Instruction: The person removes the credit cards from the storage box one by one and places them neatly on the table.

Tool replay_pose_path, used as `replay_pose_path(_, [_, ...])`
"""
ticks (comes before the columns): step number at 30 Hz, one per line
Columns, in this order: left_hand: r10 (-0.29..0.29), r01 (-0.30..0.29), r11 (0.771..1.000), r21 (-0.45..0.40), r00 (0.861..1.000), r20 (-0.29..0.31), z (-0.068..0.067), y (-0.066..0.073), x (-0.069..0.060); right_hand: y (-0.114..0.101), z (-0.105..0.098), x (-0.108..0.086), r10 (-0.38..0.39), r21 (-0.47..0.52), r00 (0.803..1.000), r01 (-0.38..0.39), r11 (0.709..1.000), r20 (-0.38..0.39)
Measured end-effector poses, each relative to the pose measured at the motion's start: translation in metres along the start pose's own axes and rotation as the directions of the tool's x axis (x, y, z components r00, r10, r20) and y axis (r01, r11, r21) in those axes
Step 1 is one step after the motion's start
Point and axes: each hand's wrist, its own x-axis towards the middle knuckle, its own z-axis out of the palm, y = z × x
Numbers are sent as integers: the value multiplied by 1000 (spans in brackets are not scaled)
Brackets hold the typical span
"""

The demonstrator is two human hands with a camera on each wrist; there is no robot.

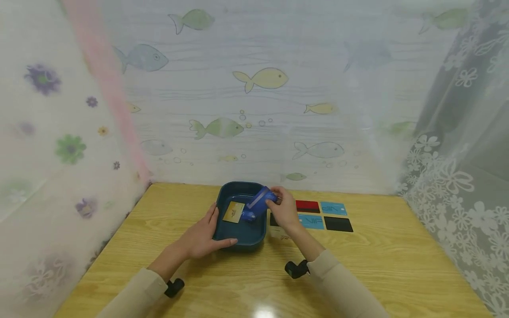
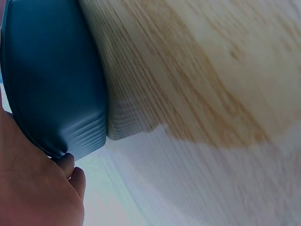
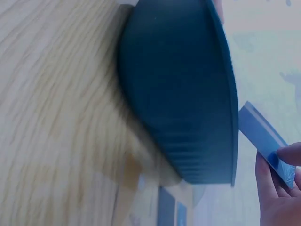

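Observation:
My right hand (image 1: 284, 207) pinches a blue card (image 1: 259, 199) with a pale stripe, tilted above the right part of a dark teal basin (image 1: 238, 235). In the right wrist view, the thumb and fingers grip the blue card (image 3: 263, 134) beyond the basin's rim (image 3: 233, 117). My left hand (image 1: 199, 236) lies against the basin's left side, its thumb stretched along the near rim. Inside the basin is a gold-and-white card (image 1: 233, 212). Another shiny blue piece (image 1: 249, 216) shows below the held card; whether it is separate I cannot tell.
Right of the basin, several cards lie in rows: a red one (image 1: 308, 206), light-blue ones (image 1: 334, 208), a black one (image 1: 338, 224) and a beige one (image 1: 279, 232), partly behind my right hand. The wooden table (image 1: 381, 265) meets a fish-patterned curtain (image 1: 254, 145) at the back.

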Motion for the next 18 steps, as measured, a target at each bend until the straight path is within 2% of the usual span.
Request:
replay_pose_path(7, [5,-5,1000,6,1000,-3,2,-2,0,9,-9,-6,4,19,1000,-3,1000,-27])
replay_pose_path(18, [-4,4,1000,11,1000,1,1,-1,0,17,-19,-10,52,-5,999,-52,999,8])
